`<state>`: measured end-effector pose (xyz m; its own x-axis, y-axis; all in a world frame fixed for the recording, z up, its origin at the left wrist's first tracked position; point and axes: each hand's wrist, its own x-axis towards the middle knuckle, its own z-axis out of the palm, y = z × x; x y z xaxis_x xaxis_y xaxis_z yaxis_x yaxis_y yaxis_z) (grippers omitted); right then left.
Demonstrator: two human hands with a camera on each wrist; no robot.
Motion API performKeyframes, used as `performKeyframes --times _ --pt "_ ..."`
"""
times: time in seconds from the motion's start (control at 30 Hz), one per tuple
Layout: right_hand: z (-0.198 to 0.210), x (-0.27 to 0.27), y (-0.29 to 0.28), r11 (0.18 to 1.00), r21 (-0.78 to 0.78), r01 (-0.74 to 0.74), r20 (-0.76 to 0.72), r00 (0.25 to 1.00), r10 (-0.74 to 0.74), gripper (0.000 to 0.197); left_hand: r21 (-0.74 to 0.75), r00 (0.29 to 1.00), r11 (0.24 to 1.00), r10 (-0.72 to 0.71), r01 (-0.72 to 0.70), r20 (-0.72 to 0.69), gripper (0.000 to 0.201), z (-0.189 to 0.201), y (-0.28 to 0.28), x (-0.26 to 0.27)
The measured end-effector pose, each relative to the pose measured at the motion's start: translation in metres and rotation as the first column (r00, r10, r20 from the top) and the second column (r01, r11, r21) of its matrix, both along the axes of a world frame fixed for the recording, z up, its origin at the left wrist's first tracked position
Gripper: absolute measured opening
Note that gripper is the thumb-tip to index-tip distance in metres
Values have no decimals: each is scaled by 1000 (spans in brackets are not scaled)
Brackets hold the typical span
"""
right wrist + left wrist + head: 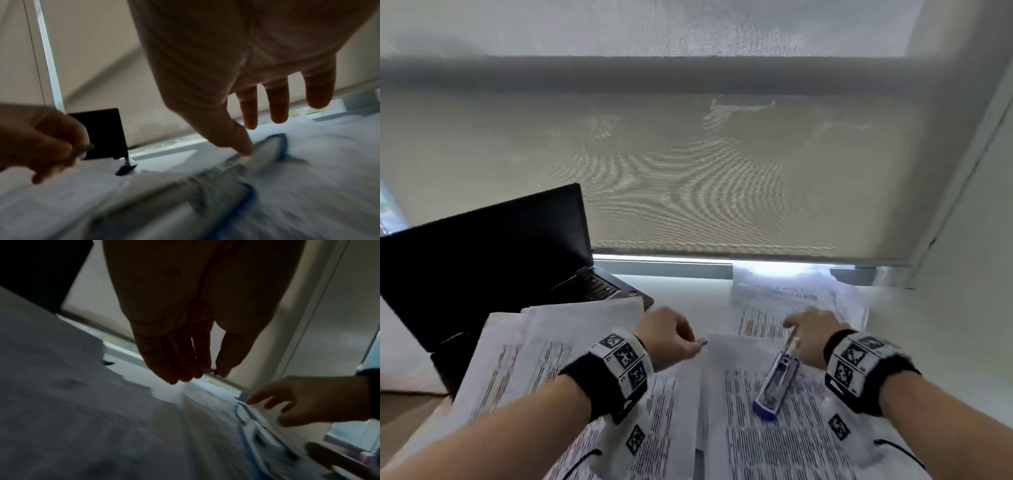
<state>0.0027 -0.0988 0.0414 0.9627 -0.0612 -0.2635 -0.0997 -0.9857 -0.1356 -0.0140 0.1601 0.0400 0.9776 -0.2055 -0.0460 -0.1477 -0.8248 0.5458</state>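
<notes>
So the left hand (671, 337) has a small metal piece (702, 341) pinched between thumb and fingertips (183, 368). It's grey, short and flat-looking, but too tiny and blurry to say more. The other fingers are curled in close together, and the hand is held just above the paper.

The right hand (813, 334) is a different story: the fingers (277, 104) are straight and spread apart, not wrapped round anything. Only the thumb tip comes down on the far end of the stapler (777, 380).

The stapler is long and narrow, with a see-through greyish plastic body and a blue base. It lies at a slant on the printed sheets (774, 452), just beside the right wrist, blue end towards the person. The wrist views smear it badly, so I can't tell whether its top arm is lifted.

The sheets are thin white paper with dense lines of text, fanned out loosely all over the pale smooth worktop (688, 291). A black laptop (482, 246) stands open at the left, screen dark, partly under the paper. Behind everything hangs a woven mesh roller blind (688, 171). Both wrists wear black bands (625, 359) with square black-and-white markers.
</notes>
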Motion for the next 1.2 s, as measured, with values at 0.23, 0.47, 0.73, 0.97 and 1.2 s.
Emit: performKeyframes --times 0.23,0.47,0.73,0.97,1.2 --pt "-24 -28 -23 984 136 -118 -4 993 120 44 -137 995 990 -47 35 -82 22 -25 -101 -26" --pt "-34 -35 -33 936 334 -108 121 990 71 46 62 997 997 57 -54 -46 31 -32 -135 -19" --pt "-44 -30 -39 928 363 -89 153 988 35 40 34 991 995 93 -91 -93 33 -36 -134 -16" --pt "-55 -12 -40 769 634 84 78 982 -172 30 124 993 989 88 -77 -79 30 -34 -135 -13" --pt "-61 7 -36 590 766 255 -27 930 -367 38 167 992 985 64 -47 -104 23 -32 -134 -13"
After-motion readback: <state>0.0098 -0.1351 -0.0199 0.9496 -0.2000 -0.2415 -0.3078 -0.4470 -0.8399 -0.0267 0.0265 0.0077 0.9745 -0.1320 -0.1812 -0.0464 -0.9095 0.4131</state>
